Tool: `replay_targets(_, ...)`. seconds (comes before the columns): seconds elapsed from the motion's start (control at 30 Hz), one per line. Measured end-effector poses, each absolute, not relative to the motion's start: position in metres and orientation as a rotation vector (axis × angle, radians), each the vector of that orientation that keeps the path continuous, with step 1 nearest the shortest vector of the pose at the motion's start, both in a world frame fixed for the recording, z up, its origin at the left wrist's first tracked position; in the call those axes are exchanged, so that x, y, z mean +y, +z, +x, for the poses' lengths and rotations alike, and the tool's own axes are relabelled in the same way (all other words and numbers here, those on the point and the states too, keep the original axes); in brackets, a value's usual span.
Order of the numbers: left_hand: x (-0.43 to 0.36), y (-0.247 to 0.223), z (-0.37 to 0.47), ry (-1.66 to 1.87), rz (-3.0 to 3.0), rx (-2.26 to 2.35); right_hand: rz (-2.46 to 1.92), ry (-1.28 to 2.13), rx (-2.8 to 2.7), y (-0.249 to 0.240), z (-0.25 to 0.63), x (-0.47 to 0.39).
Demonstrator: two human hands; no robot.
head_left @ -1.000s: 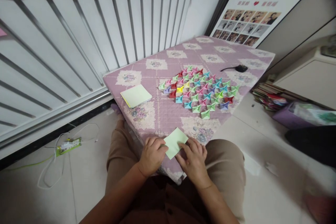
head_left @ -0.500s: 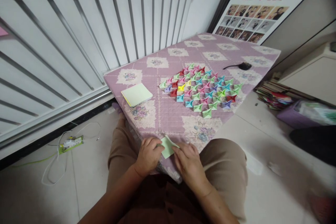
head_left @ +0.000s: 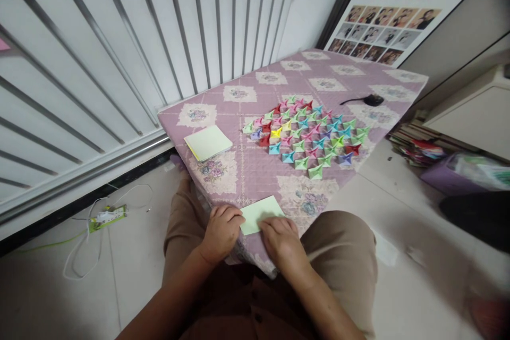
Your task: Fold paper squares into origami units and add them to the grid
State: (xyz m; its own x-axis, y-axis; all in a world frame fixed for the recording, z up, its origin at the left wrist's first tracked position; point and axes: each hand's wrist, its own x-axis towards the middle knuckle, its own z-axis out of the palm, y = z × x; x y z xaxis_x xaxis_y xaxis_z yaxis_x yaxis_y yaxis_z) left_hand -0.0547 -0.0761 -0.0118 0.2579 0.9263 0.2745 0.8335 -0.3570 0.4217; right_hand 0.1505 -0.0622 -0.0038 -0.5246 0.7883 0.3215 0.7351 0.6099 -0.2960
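A light green sheet of paper lies at the near corner of the table and looks like a rectangle, perhaps folded over. At its left edge, my left hand has its fingers closed together and grips the paper's side. My right hand rests on the lower right part with bent fingers pressed together on the paper, hiding that corner. Farther off stand several small folded paper pieces in rows, in green, pink, blue, red and yellow. Left of them lies a stack of square paper, pale green on top.
The table has a purple floral cloth. Near its right edge lies a black object with a thin tail. A white radiator runs along the left. On the floor are a power strip with cables and a purple bin.
The green paper was small and angled with a raised edge between my fingers. Now it lies flatter and wider on the table, and my right hand has shifted onto it.
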Motion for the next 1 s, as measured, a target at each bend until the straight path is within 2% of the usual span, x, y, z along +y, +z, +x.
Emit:
replay_targets(0.17,-0.076,-0.010,-0.060,0.683,2.278,1.662,-1.226,0.349,-2.425,0.004,0.139,-0.061)
replay_targets(0.47,-0.066,-0.007,-0.072,0.657,2.176,1.700,-1.365,0.254,-2.319,-0.007,0.136,-0.058)
replay_targets(1.0,-0.044,0.005,-0.073,0.446,1.957,1.771,-1.533,0.345,-2.196,-0.005,0.134,-0.055)
